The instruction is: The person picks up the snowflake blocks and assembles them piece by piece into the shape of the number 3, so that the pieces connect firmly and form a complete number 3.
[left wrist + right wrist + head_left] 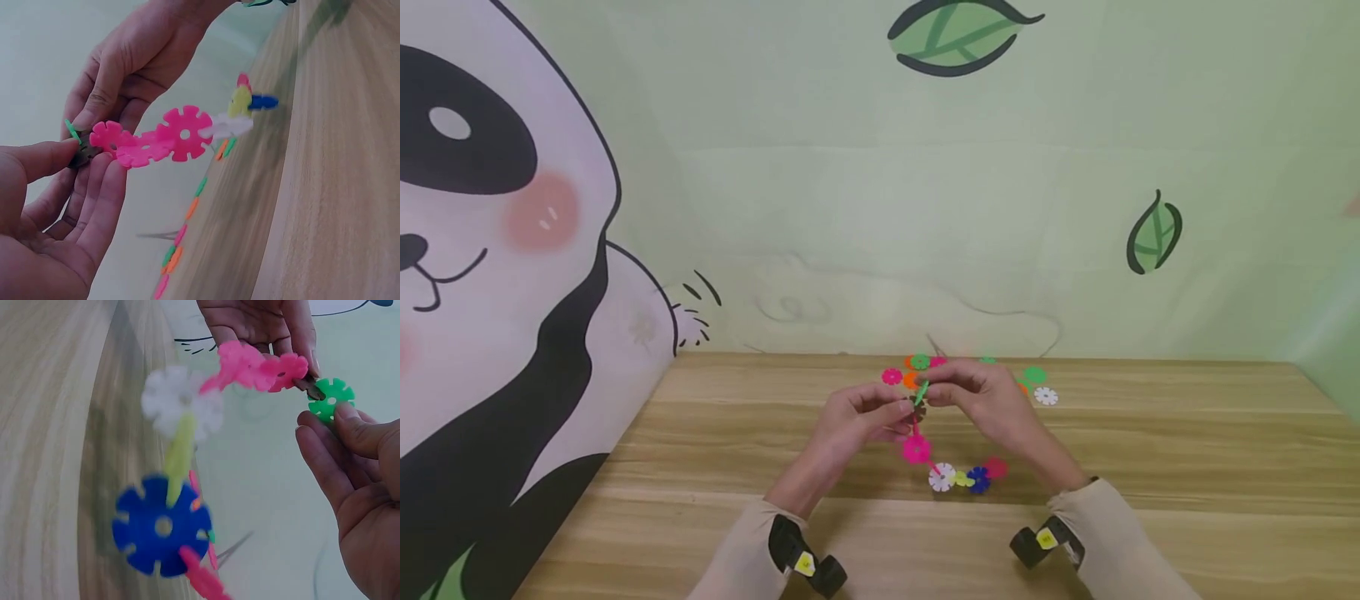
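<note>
Both hands are raised close together over the table, around a chain of slotted flower-shaped plastic discs. My left hand (848, 422) pinches the dark brown disc (87, 156) at the chain's upper end between thumb and fingers. With thumb and fingertips, my right hand (996, 406) pinches a green disc (340, 389), whose edge meets the brown disc's edge. From the brown disc the chain hangs down through several pink discs (916, 449), a white disc (942, 477), a yellow disc (240, 101), a blue disc (147, 520) and one more pink disc (996, 468).
Loose discs lie along the table's back edge, among them a pink disc (891, 377), an orange disc (911, 381), a green disc (1035, 375) and a white disc (1046, 396). Behind the wooden table (737, 442) hangs a pale green backdrop (820, 167) with a printed panda.
</note>
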A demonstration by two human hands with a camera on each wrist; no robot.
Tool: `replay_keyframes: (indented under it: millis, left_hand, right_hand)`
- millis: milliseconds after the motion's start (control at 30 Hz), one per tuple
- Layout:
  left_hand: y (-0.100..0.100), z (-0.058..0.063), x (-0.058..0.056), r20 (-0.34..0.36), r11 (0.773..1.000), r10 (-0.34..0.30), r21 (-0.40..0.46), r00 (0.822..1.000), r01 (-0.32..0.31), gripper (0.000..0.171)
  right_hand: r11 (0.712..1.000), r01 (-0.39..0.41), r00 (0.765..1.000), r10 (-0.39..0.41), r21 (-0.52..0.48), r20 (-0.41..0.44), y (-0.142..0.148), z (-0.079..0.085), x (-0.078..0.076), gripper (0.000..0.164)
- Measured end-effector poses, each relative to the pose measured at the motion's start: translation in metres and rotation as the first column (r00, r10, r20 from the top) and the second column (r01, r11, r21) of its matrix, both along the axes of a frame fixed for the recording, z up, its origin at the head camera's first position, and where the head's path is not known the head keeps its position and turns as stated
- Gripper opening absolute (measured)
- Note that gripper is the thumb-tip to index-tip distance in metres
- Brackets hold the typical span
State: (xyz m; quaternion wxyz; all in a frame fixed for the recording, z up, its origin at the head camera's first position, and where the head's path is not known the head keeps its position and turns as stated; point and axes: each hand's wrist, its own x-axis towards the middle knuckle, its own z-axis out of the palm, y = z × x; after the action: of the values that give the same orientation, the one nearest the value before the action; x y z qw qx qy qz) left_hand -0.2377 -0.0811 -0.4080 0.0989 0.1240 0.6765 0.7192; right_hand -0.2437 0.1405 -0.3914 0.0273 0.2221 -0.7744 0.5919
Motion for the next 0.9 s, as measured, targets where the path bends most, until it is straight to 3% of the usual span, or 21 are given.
replay_keyframes:
  millis: [400, 600, 733, 900]
  left_hand:
    - [-0.002, -0.004, 0.000, -0.056, 1.000, -0.010, -0.018, 0.998, 0.009, 0.019]
    - [-0.003, -0.005, 0.000, -0.065, 1.000, 0.001, -0.026, 0.998, -0.003, 0.016]
    - [-0.003, -0.006, 0.001, -0.068, 0.999, 0.016, -0.033, 0.998, -0.018, 0.016]
    - [-0.004, -0.005, 0.000, -0.068, 0.999, 0.033, -0.040, 0.997, -0.035, 0.017]
  right_hand:
    - [0.998, -0.055, 0.998, 0.055, 0.023, -0.024, -0.003, 0.000, 0.000, 0.023]
    - [0.997, -0.020, 1.000, 0.022, 0.077, -0.018, 0.001, -0.001, -0.002, 0.024]
    - [0.996, 0.030, 0.999, -0.027, 0.079, -0.044, 0.011, 0.000, -0.012, 0.025]
    - [0.994, 0.080, 0.994, -0.074, 0.074, -0.081, 0.024, 0.004, -0.034, 0.023]
